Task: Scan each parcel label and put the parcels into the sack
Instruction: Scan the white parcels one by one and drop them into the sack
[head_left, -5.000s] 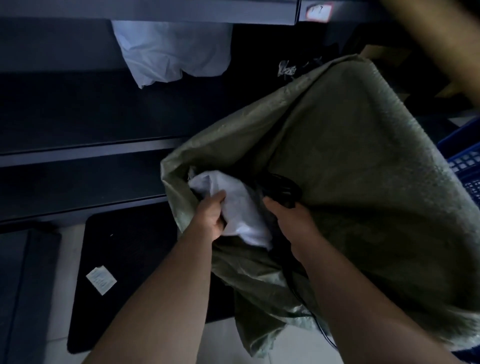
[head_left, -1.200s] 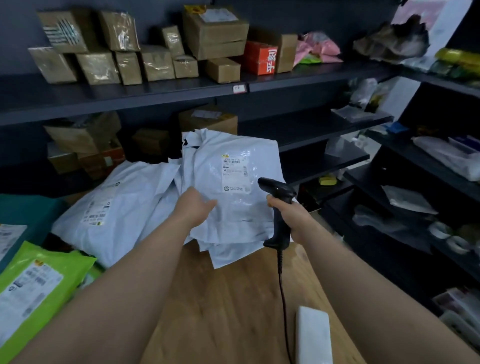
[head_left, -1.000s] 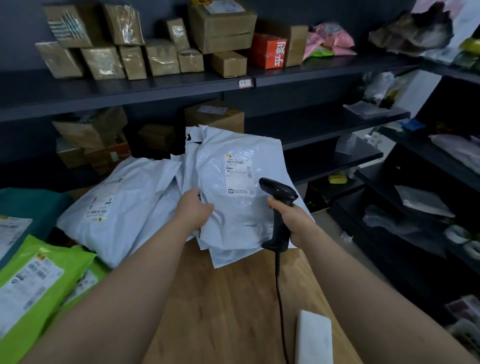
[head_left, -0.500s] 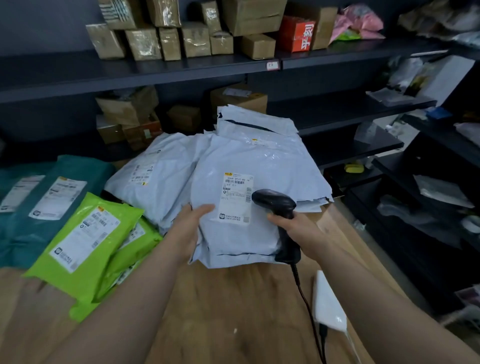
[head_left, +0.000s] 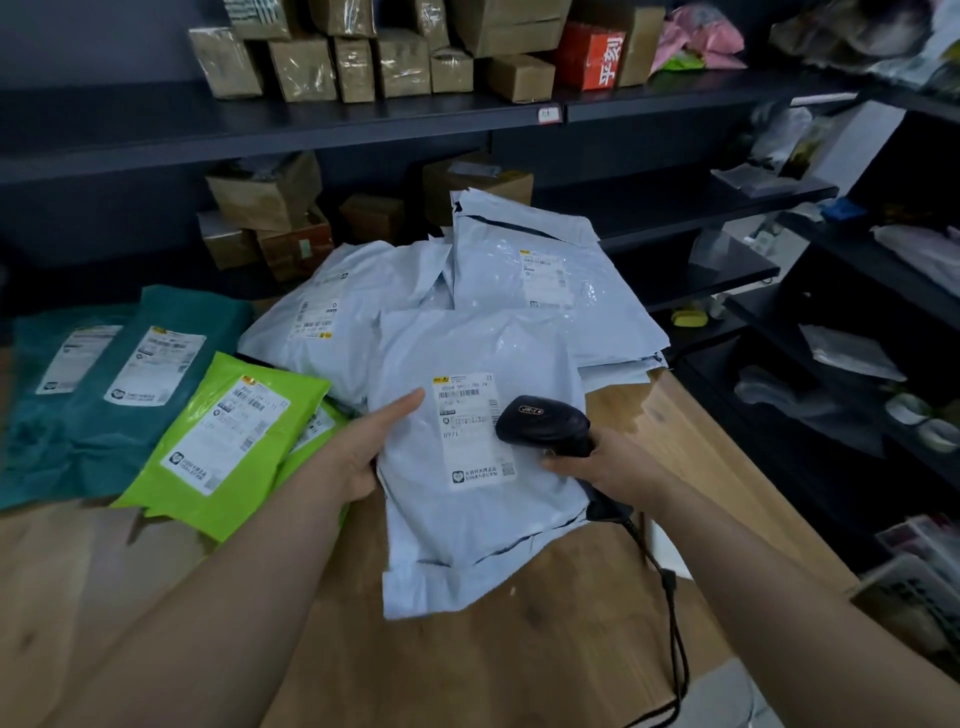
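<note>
Head view shows us dark shelving (head_left: 363, 122) loaded with cardboard boxes (head_left: 400, 62) along the back and right, and below it the wooden surface (head_left: 519, 649) where we work. Most of that surface is covered by mail bags waiting their turn: a heap of pale parcels (head_left: 545, 291) at the middle, teal parcels (head_left: 93, 441) at the far left and green parcels (head_left: 244, 441) just beside them, overlapping each other. Nearest to us is the pale blue parcel (head_left: 467, 545), lifted off the heap and tilted toward us with its near end hanging over the wood. Our left hand (head_left: 363, 447) grips its left edge, thumb laid flat on top and the fingers tucked beneath, out of sight. Our right hand (head_left: 608, 462) is wrapped round the handle of the black scanner (head_left: 545, 423), whose head sits just beside the white label (head_left: 470, 431), partly over the parcel's right side; its cable (head_left: 670, 623) trails down toward us. We cannot tell whether the label has registered, since no beam or light shows on it. The sack is not in view, so we cannot say how many parcels it holds. We judge the job well short of finished: this parcel is at its scanning step and must then go into the sack, and the pale, green and teal ones on the surface all remain.
</note>
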